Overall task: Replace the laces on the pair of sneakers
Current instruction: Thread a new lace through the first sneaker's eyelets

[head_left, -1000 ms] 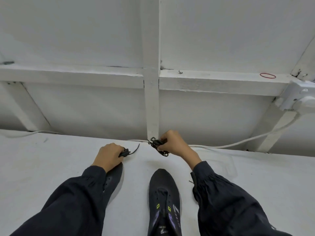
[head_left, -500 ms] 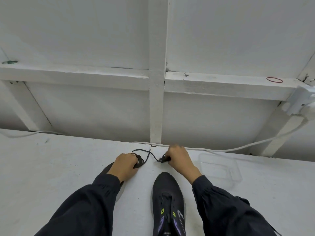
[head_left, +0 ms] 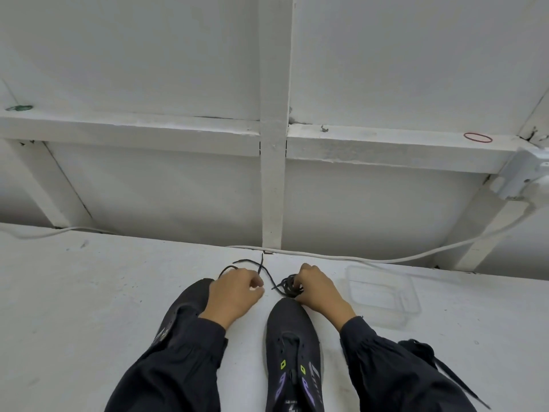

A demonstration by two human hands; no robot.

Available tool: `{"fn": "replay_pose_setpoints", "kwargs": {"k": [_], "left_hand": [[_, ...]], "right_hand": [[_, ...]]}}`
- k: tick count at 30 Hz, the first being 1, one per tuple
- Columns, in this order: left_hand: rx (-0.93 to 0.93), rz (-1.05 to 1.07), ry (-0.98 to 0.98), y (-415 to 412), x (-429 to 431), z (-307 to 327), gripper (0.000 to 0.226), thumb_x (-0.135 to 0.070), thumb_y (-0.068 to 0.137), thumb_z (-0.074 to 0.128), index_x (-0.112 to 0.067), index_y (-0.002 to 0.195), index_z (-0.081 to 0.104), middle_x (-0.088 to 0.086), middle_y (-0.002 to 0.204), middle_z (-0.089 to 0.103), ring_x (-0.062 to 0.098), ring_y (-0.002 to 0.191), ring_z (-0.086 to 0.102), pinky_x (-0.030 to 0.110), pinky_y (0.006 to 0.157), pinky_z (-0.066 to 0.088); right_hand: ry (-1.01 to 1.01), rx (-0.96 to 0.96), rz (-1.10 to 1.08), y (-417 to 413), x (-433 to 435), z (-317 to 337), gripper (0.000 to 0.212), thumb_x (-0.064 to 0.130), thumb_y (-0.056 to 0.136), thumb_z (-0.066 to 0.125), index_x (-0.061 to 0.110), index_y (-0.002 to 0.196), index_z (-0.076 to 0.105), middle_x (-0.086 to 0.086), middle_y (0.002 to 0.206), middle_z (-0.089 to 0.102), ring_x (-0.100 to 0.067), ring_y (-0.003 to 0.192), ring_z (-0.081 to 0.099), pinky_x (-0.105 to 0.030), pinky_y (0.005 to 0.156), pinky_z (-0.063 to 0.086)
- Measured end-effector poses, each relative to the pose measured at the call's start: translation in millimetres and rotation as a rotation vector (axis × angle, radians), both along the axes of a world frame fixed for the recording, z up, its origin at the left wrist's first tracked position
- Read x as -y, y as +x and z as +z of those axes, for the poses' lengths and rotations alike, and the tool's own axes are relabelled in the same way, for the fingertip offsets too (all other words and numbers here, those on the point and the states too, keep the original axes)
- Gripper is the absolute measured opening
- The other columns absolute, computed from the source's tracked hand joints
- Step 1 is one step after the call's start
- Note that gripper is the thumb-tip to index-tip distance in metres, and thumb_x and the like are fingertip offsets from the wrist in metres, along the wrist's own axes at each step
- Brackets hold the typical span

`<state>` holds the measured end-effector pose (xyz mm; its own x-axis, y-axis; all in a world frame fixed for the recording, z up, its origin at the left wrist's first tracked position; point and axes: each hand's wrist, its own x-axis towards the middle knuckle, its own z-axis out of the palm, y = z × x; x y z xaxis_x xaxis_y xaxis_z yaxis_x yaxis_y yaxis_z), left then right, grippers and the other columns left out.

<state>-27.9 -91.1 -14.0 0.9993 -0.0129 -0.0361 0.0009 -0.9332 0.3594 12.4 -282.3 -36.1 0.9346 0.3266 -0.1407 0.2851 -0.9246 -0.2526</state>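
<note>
Two dark sneakers lie on the white table, toes pointing away from me. The right sneaker (head_left: pixel 292 346) shows empty eyelets and yellow and purple marks. My left arm partly covers the left sneaker (head_left: pixel 184 310). My left hand (head_left: pixel 234 294) is curled over that shoe's toe and holds one end of a black lace (head_left: pixel 261 267), which loops on the table behind it. My right hand (head_left: pixel 318 292) pinches the bundled part of the lace (head_left: pixel 289 285) just beyond the right shoe's toe.
A clear plastic container (head_left: pixel 383 295) sits right of my right hand. A white cable (head_left: pixel 371 258) runs along the table's back edge to a socket (head_left: pixel 528 171). A white framed wall stands behind. A red rubber band (head_left: pixel 477 137) lies on its ledge.
Both hands have pulled back from the wall toward the shoe toes, closer together. The lace has partly unwound into a loop between them. The view has tilted down slightly.
</note>
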Motion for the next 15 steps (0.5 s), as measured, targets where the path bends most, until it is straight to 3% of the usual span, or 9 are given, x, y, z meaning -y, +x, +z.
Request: {"fn": "replay_pose_setpoints", "kwargs": {"k": [2, 4, 8, 11, 15], "left_hand": [[-0.103, -0.009, -0.119, -6.3, 8.7, -5.7, 0.022, -0.041, 0.092, 0.056, -0.035, 0.111, 0.067, -0.018, 0.110, 0.065, 0.007, 0.104, 0.059, 0.029, 0.087, 0.047], [-0.168, -0.006, -0.275, -10.3, 15.4, -11.2, 0.026, -0.041, 0.095, 0.056, -0.028, 0.115, 0.066, -0.012, 0.112, 0.066, 0.010, 0.105, 0.060, 0.032, 0.091, 0.049], [-0.284, 0.105, -0.818, -17.4, 32.2, -6.4, 0.036, -0.047, 0.096, 0.052, -0.018, 0.110, 0.068, -0.003, 0.105, 0.071, 0.013, 0.097, 0.065, 0.029, 0.080, 0.053], [-0.236, 0.178, -1.043, -24.3, 45.5, 0.0, 0.029, -0.041, 0.097, 0.054, -0.018, 0.107, 0.068, -0.004, 0.101, 0.071, 0.012, 0.098, 0.066, 0.024, 0.074, 0.050], [-0.133, 0.249, -1.205, -34.7, 58.6, 3.4, 0.019, -0.024, 0.097, 0.056, -0.010, 0.101, 0.069, 0.001, 0.100, 0.071, 0.015, 0.102, 0.064, 0.029, 0.081, 0.050]], "right_hand": [[0.071, 0.016, -0.048, -1.9, 3.1, 2.0, 0.010, 0.011, 0.087, 0.061, 0.001, 0.089, 0.064, -0.011, 0.103, 0.055, -0.026, 0.090, 0.054, -0.029, 0.065, 0.037], [0.256, -0.004, -0.108, -3.6, 7.6, 11.5, 0.015, 0.016, 0.086, 0.068, 0.002, 0.090, 0.069, -0.011, 0.097, 0.064, -0.025, 0.086, 0.060, -0.032, 0.069, 0.043], [0.703, -0.155, -0.111, -18.1, 15.4, 37.1, 0.015, 0.017, 0.079, 0.080, 0.004, 0.082, 0.075, -0.005, 0.074, 0.070, -0.014, 0.067, 0.062, -0.030, 0.068, 0.051], [0.828, -0.230, -0.054, -35.0, 17.9, 43.9, 0.002, 0.012, 0.082, 0.077, 0.011, 0.081, 0.075, 0.001, 0.073, 0.068, -0.009, 0.069, 0.063, -0.023, 0.070, 0.055], [0.998, -0.319, -0.096, -50.7, 25.2, 44.8, 0.011, 0.009, 0.093, 0.064, 0.003, 0.089, 0.073, -0.006, 0.083, 0.068, -0.015, 0.081, 0.066, -0.034, 0.081, 0.058]]}}
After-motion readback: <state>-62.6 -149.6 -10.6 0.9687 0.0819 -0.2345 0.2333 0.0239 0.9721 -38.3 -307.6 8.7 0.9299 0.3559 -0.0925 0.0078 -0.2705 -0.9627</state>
